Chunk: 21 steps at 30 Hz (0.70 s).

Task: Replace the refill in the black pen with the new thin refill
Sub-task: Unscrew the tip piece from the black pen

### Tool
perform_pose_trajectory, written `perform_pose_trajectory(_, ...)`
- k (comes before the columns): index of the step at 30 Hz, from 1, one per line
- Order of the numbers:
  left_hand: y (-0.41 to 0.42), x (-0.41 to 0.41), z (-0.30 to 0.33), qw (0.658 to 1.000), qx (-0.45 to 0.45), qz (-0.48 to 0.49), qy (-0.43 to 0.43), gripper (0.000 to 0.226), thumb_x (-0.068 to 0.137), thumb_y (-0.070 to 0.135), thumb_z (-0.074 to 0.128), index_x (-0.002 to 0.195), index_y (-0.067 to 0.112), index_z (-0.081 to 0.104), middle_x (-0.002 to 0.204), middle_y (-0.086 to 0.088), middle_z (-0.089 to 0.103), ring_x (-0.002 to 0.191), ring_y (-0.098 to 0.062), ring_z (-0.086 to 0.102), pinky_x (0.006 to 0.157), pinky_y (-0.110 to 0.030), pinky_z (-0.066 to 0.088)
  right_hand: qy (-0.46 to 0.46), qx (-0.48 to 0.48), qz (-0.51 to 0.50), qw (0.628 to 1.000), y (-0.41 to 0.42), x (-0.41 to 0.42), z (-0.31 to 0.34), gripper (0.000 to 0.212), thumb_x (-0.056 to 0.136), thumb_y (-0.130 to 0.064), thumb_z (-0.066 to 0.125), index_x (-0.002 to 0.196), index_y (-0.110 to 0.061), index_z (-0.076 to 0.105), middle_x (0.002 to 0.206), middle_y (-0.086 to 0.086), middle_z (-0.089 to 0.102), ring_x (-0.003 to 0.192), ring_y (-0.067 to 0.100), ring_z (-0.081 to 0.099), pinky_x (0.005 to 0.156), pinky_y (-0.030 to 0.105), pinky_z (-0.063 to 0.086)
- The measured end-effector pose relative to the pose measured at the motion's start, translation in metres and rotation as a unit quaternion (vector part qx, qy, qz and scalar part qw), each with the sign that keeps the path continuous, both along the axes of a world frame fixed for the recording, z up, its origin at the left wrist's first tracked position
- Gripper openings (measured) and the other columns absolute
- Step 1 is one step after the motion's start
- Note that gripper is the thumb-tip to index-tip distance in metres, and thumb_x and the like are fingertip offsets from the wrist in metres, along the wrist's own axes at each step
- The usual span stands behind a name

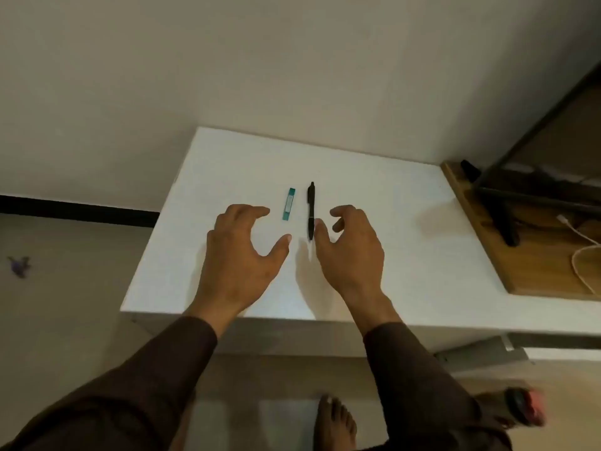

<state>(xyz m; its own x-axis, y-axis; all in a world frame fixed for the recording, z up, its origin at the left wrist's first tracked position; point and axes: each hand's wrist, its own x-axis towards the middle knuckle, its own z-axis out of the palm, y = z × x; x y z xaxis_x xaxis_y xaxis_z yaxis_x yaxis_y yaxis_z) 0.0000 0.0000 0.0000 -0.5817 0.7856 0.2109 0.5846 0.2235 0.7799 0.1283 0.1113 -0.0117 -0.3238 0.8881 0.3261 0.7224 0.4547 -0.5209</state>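
White and plain, the bench (374, 255) sits against a beige wall and fills the middle of the frame. Above it I hold my right hand (349, 247) with fingers spread and loosely curved, gripping nothing; its thumb tip lies just beside the lower end of the black pen (311, 210), though I cannot tell whether it touches. My left hand (242, 249) hovers to the left of it in the same manner, fingers curved wide, thumb stretched toward centre frame, holding nothing. The black pen lies on the bench between my hands, running up and down the picture, its tip toward the lower edge. Just left of it, apart from it and almost parallel, lies a small teal packet (288, 204), near my left fingertips; its label is too blurred to read. Dark sleeves (419, 379) cover both forearms. At the right edge a wooden board (481, 229) with a white cable (580, 255) adjoins the bench.
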Motion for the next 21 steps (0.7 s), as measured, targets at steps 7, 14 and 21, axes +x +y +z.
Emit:
perform_pose_trajectory(7, 0.019, -0.025, -0.011, 0.997, 0.027, 0.064, -0.021, 0.045, 0.086, 0.037, 0.077, 0.126, 0.019, 0.065, 0.133, -0.005, 0.063, 0.106, -0.018, 0.058, 0.093, -0.046, 0.058, -0.057, -0.095, -0.071, 0.991, 0.052, -0.048, -0.013, 0.027, 0.096, -0.043, 0.061, 0.092, -0.016, 0.063, 0.089, -0.004, 0.065, 0.073, 0.015, 0.058, 0.064, 0.03, 0.046)
perform_pose_trajectory(14, 0.013, -0.015, -0.009, 0.998, 0.027, 0.027, -0.04, 0.036, 0.088, 0.04, 0.074, 0.117, 0.018, 0.071, 0.102, 0.008, 0.07, 0.078, -0.008, 0.062, 0.068, -0.009, 0.045, 0.042, -0.151, -0.072, 0.985, 0.034, -0.033, 0.002, 0.03, 0.092, -0.029, 0.068, 0.071, -0.007, 0.072, 0.065, 0.006, 0.071, 0.059, 0.019, 0.066, 0.056, 0.032, 0.053)
perform_pose_trajectory(21, 0.012, 0.01, 0.001, 0.985, 0.027, -0.105, -0.135, 0.038, 0.092, 0.036, 0.071, 0.128, 0.026, 0.069, 0.102, 0.027, 0.067, 0.093, 0.002, 0.068, 0.081, -0.016, 0.058, 0.245, -0.261, 0.034, 0.933, -0.026, 0.008, 0.033, 0.017, 0.096, -0.031, 0.069, 0.081, -0.025, 0.074, 0.073, -0.005, 0.077, 0.062, 0.008, 0.074, 0.053, 0.011, 0.051)
